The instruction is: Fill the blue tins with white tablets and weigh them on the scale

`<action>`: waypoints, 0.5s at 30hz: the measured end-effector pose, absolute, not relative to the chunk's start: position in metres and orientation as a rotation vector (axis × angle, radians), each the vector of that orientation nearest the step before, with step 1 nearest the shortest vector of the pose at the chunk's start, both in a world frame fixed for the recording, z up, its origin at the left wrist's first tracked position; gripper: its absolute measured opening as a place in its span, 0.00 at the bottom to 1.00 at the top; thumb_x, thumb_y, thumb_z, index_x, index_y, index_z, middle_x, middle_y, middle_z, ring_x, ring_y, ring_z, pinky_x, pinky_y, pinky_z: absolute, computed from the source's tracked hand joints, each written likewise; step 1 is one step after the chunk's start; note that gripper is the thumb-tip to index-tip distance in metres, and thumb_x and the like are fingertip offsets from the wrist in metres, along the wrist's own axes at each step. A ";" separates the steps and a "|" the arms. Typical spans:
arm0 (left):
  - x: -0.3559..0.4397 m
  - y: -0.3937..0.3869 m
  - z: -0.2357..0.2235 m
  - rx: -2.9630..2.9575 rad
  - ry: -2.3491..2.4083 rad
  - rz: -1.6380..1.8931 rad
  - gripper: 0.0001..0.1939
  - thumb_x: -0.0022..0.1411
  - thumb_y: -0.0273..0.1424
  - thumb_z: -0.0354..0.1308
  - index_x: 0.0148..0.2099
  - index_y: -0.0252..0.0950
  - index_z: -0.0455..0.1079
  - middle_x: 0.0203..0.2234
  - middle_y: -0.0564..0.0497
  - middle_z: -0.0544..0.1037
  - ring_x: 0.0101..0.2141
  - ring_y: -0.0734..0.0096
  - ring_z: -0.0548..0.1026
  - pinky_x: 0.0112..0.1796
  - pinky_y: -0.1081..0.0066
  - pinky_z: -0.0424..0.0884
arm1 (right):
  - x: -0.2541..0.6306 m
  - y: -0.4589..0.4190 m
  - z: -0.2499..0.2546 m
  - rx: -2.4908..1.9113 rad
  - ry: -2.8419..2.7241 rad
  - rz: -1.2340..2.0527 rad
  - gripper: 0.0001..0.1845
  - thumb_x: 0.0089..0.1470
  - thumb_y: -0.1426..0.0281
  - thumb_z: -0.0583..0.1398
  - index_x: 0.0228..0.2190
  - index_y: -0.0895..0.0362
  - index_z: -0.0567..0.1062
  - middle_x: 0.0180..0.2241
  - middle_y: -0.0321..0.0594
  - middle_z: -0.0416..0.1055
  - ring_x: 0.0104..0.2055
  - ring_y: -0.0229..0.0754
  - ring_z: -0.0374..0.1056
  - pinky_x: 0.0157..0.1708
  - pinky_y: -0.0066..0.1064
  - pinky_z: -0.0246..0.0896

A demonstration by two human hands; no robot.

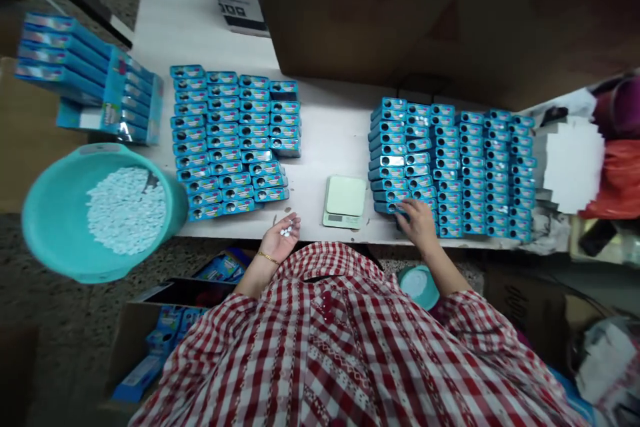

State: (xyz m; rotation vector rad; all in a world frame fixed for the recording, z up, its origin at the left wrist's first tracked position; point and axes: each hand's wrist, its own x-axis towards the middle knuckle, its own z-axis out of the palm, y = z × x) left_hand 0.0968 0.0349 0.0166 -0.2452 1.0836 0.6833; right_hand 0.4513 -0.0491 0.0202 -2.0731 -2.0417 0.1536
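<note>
My left hand (281, 238) is turned palm up at the table's front edge, fingers curled around several small white tablets (287, 231). My right hand (419, 221) reaches over the front of the right-hand group of small blue boxes (450, 167). Its fingers are bent and apart, the tips at the end of the front blue box (385, 207) in the nearest column; I see no grip on it. Between my hands lies a pale green kitchen scale (345, 200) with a bare plate. Dark round openings show on the upturned faces of many boxes.
Another group of blue boxes (225, 140) stands in columns at left. Beside it are a turquoise tub (55, 213) of white tablets and stacked blue cartons (65, 57). A large brown carton (425, 13) borders the back. Below the table are a small turquoise bowl (431, 295) and an open carton (127, 333).
</note>
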 end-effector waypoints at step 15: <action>0.116 0.034 0.020 -0.181 1.088 0.599 0.11 0.56 0.18 0.46 0.34 0.27 0.70 0.26 0.43 0.75 0.26 0.75 0.73 0.24 0.79 0.68 | 0.374 -0.027 0.047 -1.947 -2.573 0.200 0.13 0.55 0.75 0.51 0.40 0.56 0.71 0.49 0.45 0.64 0.46 0.45 0.58 0.45 0.36 0.51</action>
